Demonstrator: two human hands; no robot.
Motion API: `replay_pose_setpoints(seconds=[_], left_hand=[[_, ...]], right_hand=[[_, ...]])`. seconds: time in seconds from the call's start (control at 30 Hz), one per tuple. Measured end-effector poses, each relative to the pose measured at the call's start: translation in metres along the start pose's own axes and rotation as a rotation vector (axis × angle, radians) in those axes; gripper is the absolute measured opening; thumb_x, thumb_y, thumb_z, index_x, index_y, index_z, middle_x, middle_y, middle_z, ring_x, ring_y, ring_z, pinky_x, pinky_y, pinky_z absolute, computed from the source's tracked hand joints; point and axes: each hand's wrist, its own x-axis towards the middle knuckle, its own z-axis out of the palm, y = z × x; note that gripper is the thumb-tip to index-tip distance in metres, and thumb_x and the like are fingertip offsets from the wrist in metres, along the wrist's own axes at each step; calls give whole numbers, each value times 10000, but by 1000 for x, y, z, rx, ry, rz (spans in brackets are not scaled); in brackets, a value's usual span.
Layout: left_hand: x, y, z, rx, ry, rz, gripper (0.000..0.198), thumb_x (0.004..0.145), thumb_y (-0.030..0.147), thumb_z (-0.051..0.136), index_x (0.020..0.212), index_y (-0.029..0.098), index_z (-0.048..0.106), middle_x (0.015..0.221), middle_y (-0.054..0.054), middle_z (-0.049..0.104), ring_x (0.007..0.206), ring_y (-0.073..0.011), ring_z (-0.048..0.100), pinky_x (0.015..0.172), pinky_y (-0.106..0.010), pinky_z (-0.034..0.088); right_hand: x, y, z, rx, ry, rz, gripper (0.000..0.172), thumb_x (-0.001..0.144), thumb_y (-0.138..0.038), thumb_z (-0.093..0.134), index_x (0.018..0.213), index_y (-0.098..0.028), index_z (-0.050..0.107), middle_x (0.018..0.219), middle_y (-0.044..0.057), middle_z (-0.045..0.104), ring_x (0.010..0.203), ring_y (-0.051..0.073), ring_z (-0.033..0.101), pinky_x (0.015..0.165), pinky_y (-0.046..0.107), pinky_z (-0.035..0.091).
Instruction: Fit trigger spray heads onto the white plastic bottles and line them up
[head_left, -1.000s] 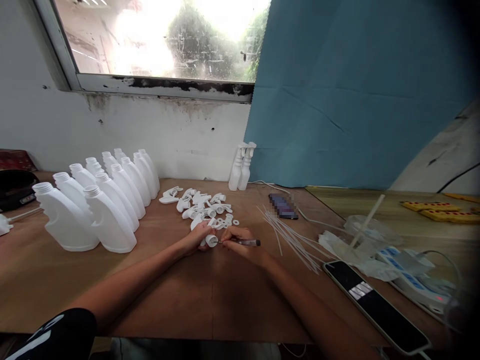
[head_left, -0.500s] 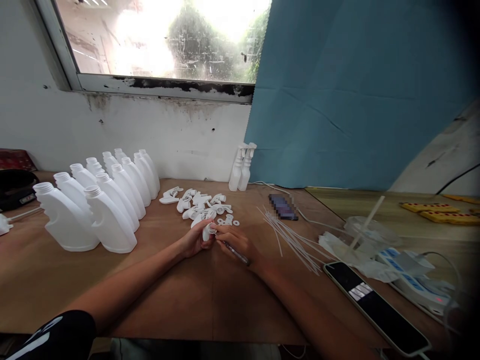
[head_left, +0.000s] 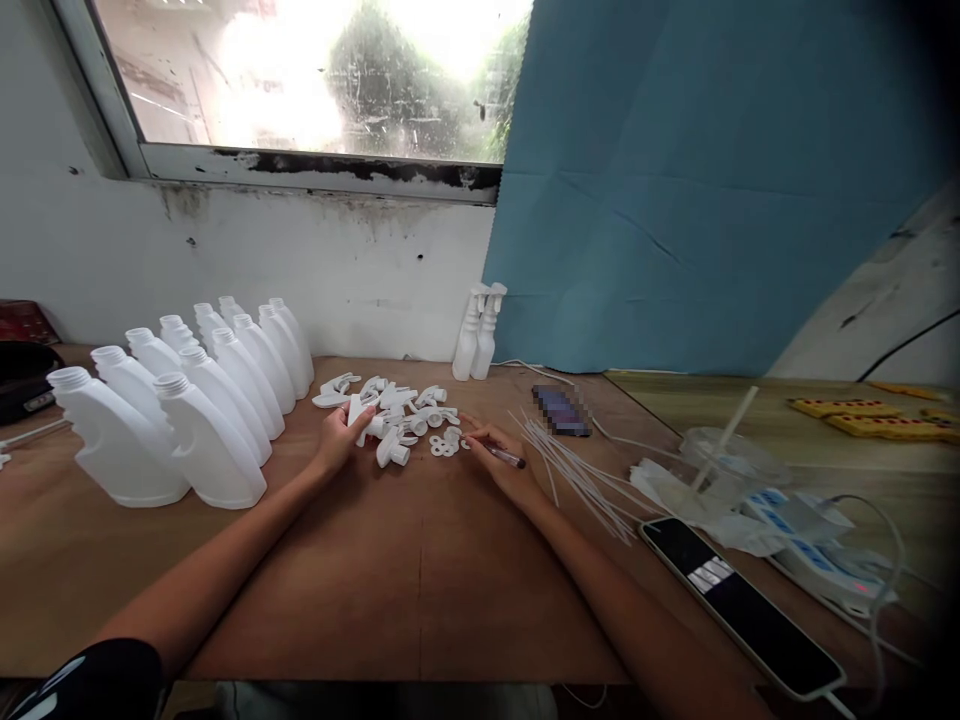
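Pinching a trigger head [head_left: 358, 411], the left hand [head_left: 339, 437] does best lifting straight up; the right hand [head_left: 501, 465] grips a pen [head_left: 505, 457].

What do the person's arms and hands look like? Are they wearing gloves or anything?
No gloves. The left hand and the right hand are bare, and so are both forearms. I can't see a watch, ring or bracelet. Only the left arm shows clothing: a black sleeve at the bottom edge of the picture, with a white marking on it. The right arm's upper part is out of view.
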Motion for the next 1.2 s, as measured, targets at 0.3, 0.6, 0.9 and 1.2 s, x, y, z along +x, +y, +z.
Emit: replay_pose_setpoints(seconds=[0.3, 0.6, 0.9, 1.2], left_hand=[[7, -28, -12, 490, 119, -18, 452, 855, 510, 360, 585, 180, 512, 602, -23, 545, 644, -189, 508, 611, -269, 353], [3, -32, -11, 671, 202, 48, 232, 790, 369, 492, 881, 174, 579, 1002, -109, 552, 992, -293, 487, 902, -409, 362], [86, 12, 103, 480, -57, 337, 221, 786, 205, 541, 999, 152, 514, 1088, -119, 525, 1076, -242, 481, 975, -367, 351], [179, 31, 219, 370, -8, 71, 635, 751, 301, 669, 1245, 56, 354, 1317, -286, 385, 1230, -357, 416, 964, -411, 343]], right_hand=[[6, 20, -12, -4, 230, 23, 229, 772, -422, 623, 756, -194, 622, 983, 86, 685, 827, 206, 642, 710, 320, 497], [5, 27, -10, 40, 271, 105, 257, 747, -441, 643, 764, -185, 632, 597, -8, 597, 484, 123, 509, 441, 238, 377], [8, 35, -10, 330, 277, 235, 302, 762, -467, 617, 698, -173, 598, 628, 6, 600, 474, 109, 524, 395, 211, 382], [11, 37, -12, 463, 277, 307, 337, 737, -498, 627, 691, -166, 597, 644, 7, 606, 430, 91, 504, 360, 194, 359]])
